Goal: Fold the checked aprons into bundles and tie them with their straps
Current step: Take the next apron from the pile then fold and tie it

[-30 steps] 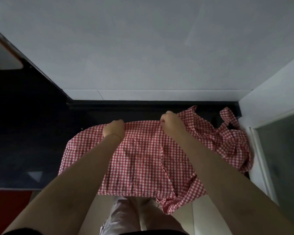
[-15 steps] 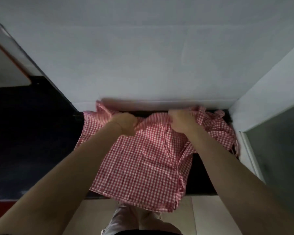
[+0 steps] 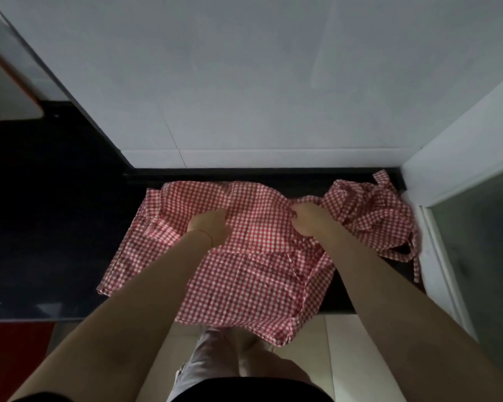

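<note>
A red-and-white checked apron (image 3: 244,274) lies spread on the dark countertop (image 3: 56,227), its near edge hanging over the front. Its upper part is folded back toward me, forming a flap across the middle. My left hand (image 3: 209,227) grips the cloth at the flap's left side. My right hand (image 3: 308,220) pinches the cloth at the flap's right side. More checked cloth with loose straps (image 3: 372,216) lies bunched at the right end of the counter, beside my right wrist.
A white wall (image 3: 244,82) rises directly behind the counter. A white frame with a dark glass panel (image 3: 476,242) closes off the right side. Pale floor tiles (image 3: 345,358) and my legs show below the counter's front edge.
Both hands have pulled the apron's far edge back from the wall toward me, laying a fold across the middle. The cloth now lies flatter on the counter.
</note>
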